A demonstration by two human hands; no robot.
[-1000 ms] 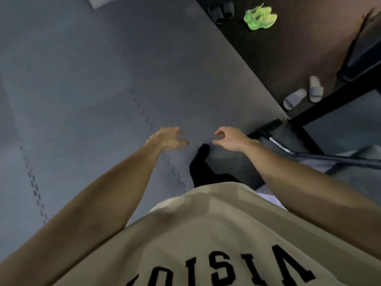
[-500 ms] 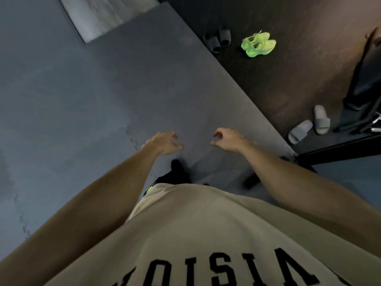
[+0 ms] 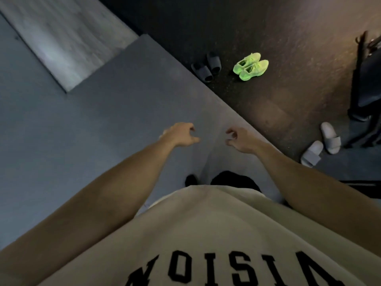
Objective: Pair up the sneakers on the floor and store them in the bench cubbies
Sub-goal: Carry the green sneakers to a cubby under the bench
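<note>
Both hands are out front over the grey mat, left hand (image 3: 181, 134) and right hand (image 3: 241, 139), each grip loosely curled and empty. Further off, the green sneakers (image 3: 251, 66) sit side by side on the dark floor, beside dark slides (image 3: 206, 68). They look light and soft; pinching the heel collars should lift them.

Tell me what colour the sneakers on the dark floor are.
Bright neon green sneakers, seen in the head view.
</note>
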